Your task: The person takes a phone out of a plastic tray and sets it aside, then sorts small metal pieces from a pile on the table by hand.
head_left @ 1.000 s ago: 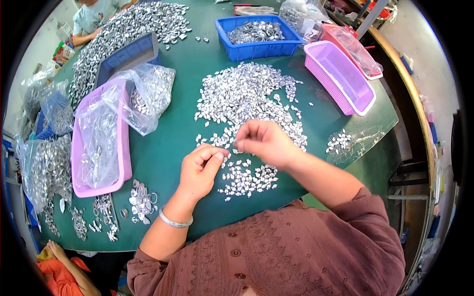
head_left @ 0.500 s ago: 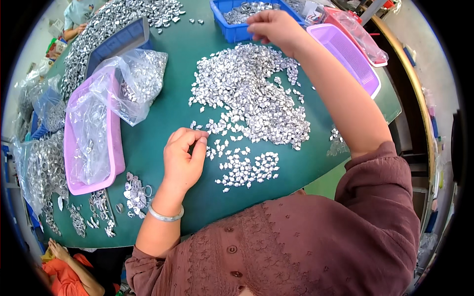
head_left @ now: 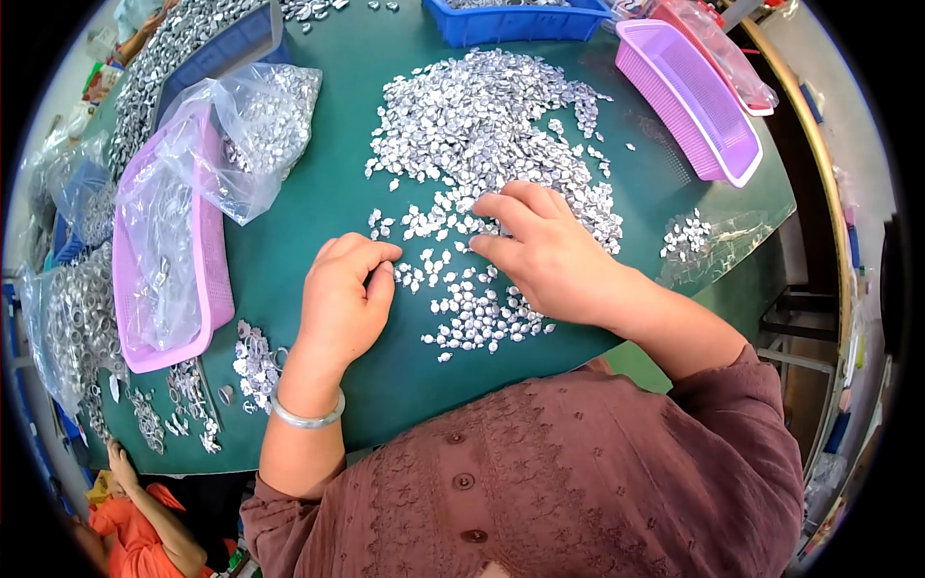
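A large heap of small silvery metal pieces (head_left: 462,116) covers the middle of the green table (head_left: 308,207). Nearer to me lies a smaller spread of similar pieces (head_left: 487,316), one layer deep. My right hand (head_left: 559,258) hovers over the heap's near edge, thumb and forefinger apart above loose pieces, with nothing visible between them. At the left of those pieces, my left hand (head_left: 342,297) rests with its fingers curled and thumb close to the forefinger. Whatever is at its fingertips is too small to make out.
Left stands a purple basket (head_left: 222,289) with plastic bags. A blue bin (head_left: 520,27) is at the far edge; another purple basket (head_left: 689,106) is at right. Small metal parts (head_left: 255,366) lie by my left forearm. A person in orange (head_left: 145,530) sits at lower left.
My right hand has come down from the blue bin at the far edge to the near side of the heap. My left hand stays nearly in place. The view has shifted slightly.
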### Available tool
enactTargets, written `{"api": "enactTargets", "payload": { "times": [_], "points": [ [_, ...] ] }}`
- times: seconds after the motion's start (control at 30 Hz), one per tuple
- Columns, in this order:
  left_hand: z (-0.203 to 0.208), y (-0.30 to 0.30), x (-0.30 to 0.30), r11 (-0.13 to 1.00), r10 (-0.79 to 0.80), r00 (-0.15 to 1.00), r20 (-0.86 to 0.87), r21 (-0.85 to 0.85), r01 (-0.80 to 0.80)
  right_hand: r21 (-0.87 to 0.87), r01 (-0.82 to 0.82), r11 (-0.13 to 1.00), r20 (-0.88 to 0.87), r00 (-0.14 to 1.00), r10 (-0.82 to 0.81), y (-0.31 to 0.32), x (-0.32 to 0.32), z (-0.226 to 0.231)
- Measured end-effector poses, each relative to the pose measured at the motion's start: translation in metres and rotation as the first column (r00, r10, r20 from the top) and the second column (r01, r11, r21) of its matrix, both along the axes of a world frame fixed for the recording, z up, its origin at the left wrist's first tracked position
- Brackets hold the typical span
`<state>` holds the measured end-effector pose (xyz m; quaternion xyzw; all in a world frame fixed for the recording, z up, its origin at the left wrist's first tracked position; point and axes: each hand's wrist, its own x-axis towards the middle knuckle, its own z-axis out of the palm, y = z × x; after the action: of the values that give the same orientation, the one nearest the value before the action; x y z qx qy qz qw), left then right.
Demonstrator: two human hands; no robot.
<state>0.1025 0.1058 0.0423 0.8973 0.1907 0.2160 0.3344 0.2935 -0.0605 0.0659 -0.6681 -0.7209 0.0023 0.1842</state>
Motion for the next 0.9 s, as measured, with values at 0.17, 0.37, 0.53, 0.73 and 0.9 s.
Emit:
{"api": "enactTargets", "payload": {
  "times": [0.17, 0.37, 0.53, 0.73, 0.9],
  "points": [
    [0.003, 0.002, -0.003, 1.000, -0.018, 0.998, -0.053, 0.012, 0.019, -0.095, -0.059, 0.994, -0.031, 0.998, 0.056, -0.002, -0.005, 0.002],
    [0.004, 0.006, -0.002, 0.999, -0.038, 0.997, -0.065, -0.011, 0.038, -0.072, 0.000, 0.997, 0.024, 1.000, 0.001, 0.002, -0.009, -0.006],
    [0.003, 0.006, -0.004, 0.997, -0.069, 0.994, -0.083, -0.026, 0.067, -0.065, -0.017, 0.998, -0.034, 0.999, 0.014, 0.006, -0.010, -0.004],
    [0.005, 0.008, -0.005, 0.999, -0.031, 0.995, -0.092, -0.015, 0.030, -0.072, -0.063, 0.995, -0.003, 0.998, 0.063, 0.013, -0.017, -0.006],
    [0.003, 0.009, -0.006, 0.999, -0.041, 0.994, -0.104, -0.003, 0.041, -0.043, -0.072, 0.996, -0.044, 0.997, 0.070, 0.018, -0.017, -0.008]
  ]
}}
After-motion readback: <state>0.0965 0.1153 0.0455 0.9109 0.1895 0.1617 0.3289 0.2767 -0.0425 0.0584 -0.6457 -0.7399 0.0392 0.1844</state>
